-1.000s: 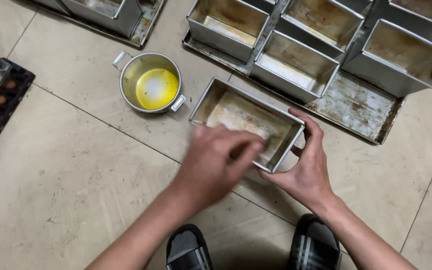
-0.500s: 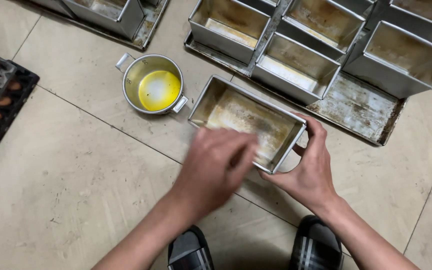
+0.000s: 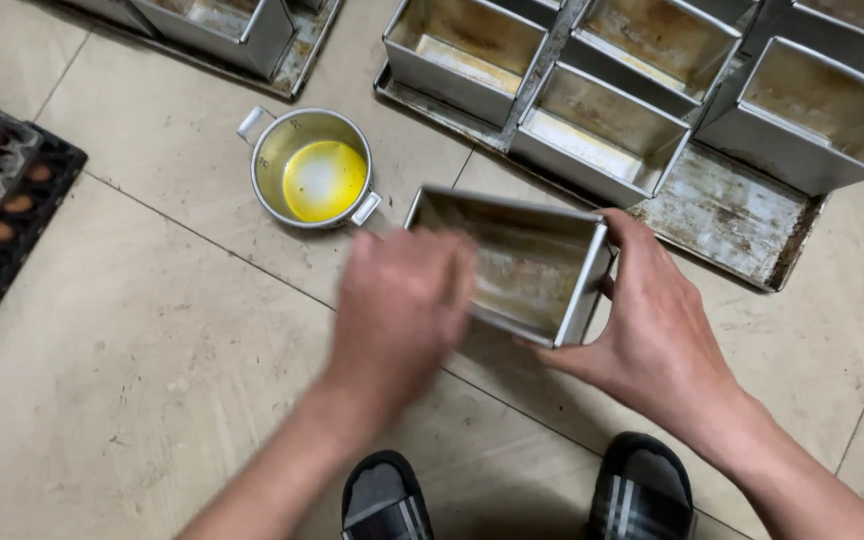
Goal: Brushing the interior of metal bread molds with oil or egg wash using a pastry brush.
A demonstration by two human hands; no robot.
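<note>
A worn rectangular metal loaf pan [image 3: 527, 262] rests on the tiled floor, tipped so its inside faces me. My right hand [image 3: 657, 335] grips its right end, thumb on the near corner and fingers behind the end wall. My left hand [image 3: 402, 310] is blurred with motion over the pan's near left corner, fingers held together. Whether it holds anything cannot be told. A small two-handled metal pot [image 3: 274, 150] with yellow liquid in its bottom stands just left of the pan.
Several empty loaf pans stand on a stained baking tray [image 3: 742, 215] beyond my right hand. Another tray with pans [image 3: 222, 25] is at the top left. A black egg tray [image 3: 7, 210] holding brown eggs lies at the left edge. My sandalled feet [image 3: 642, 490] are below.
My left hand has drawn back out of the pan toward me and to the left. My right hand has tipped the pan more on its side.
</note>
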